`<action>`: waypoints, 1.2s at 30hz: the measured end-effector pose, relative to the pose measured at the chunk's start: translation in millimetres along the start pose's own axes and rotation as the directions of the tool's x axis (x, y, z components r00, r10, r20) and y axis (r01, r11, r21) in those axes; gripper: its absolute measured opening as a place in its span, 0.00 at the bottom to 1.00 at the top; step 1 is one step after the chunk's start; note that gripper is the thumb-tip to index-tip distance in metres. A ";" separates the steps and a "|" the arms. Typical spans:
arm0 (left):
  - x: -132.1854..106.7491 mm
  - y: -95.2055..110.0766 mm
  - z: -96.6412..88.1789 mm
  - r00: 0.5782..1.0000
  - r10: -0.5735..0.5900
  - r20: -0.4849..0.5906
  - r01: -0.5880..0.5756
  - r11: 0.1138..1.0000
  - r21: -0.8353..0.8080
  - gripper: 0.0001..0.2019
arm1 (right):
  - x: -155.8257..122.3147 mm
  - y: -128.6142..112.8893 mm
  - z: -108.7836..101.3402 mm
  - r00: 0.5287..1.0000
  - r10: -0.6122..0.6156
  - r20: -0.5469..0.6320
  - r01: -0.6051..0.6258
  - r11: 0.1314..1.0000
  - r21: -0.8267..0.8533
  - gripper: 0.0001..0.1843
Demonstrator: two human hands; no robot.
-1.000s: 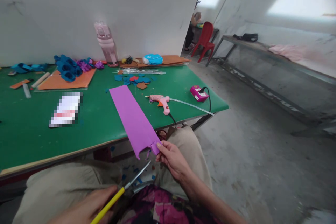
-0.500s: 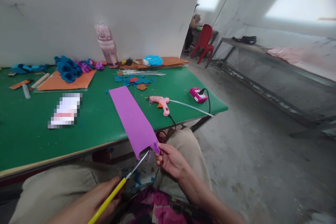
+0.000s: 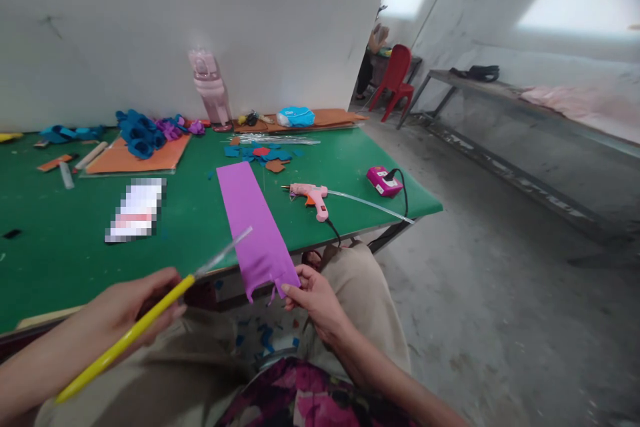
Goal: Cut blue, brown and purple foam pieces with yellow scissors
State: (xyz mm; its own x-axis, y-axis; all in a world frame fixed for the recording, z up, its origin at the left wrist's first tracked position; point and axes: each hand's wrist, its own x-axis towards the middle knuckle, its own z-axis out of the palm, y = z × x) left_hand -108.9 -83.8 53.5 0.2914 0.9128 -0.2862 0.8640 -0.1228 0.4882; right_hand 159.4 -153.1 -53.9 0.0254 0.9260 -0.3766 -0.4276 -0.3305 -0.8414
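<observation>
My left hand [image 3: 150, 303] is closed round a pair of scissors [image 3: 130, 337] with a long yellow handle. Their metal blades, slightly blurred, point up and right over the purple sheet [image 3: 250, 220]. This sheet is long, thin and felt-like; its far part lies on the green table, its near end reaches past the front edge. My right hand [image 3: 315, 297] pinches the near right corner between thumb and fingers. That near edge is cut unevenly, with a notch and a thin purple strip [image 3: 273, 292] dangling from it.
On the table [image 3: 200, 213] are a pink glue gun [image 3: 313, 195] with a clear stick, a magenta power box [image 3: 384, 181], blue and orange scraps [image 3: 260, 155], rolled blue pieces [image 3: 137, 135] and a blurred white item [image 3: 137, 210]. A red chair [image 3: 395, 77] stands beyond.
The scissors have moved left and up, away from the sheet's near edge. My right hand now holds the corner flatter, and the sheet has swung slightly. The view has shifted a little left.
</observation>
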 end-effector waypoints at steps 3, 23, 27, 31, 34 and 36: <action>23.5 22.5 -3.9 0.997 -0.068 -0.039 0.076 0.950 0.302 0.14 | 2.4 4.1 7.8 0.999 -0.036 0.009 0.036 0.999 -0.030 0.23; 99.9 27.0 16.5 0.918 -0.039 -0.394 0.229 0.864 0.449 0.20 | 7.7 -4.3 -1.0 0.917 0.300 0.264 -0.393 0.793 0.465 0.12; 99.9 25.3 21.5 0.903 0.002 -0.430 0.233 0.838 0.493 0.21 | 10.4 0.6 -3.4 0.921 0.277 0.274 -0.376 0.812 0.445 0.13; 87.0 35.0 24.3 0.868 0.126 -0.480 0.156 0.849 0.505 0.19 | 11.7 3.2 -3.4 0.927 0.258 0.271 -0.358 0.826 0.436 0.14; 60.9 54.2 31.8 0.820 0.453 -0.349 -0.292 0.857 0.425 0.16 | 9.9 1.0 -0.1 0.934 0.287 0.212 -0.352 0.841 0.411 0.13; 42.0 67.6 43.1 0.746 0.648 -0.151 -0.606 0.755 0.249 0.19 | 7.3 -2.1 3.9 0.940 0.300 0.163 -0.341 0.857 0.387 0.12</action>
State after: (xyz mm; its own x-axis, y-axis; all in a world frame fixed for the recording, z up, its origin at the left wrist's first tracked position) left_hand -20.6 -70.6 39.0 0.7159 0.6602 0.2273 0.5782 -0.7430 0.3370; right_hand 157.0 -144.9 -53.4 -0.2520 0.8010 -0.5430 -0.7249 -0.5280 -0.4424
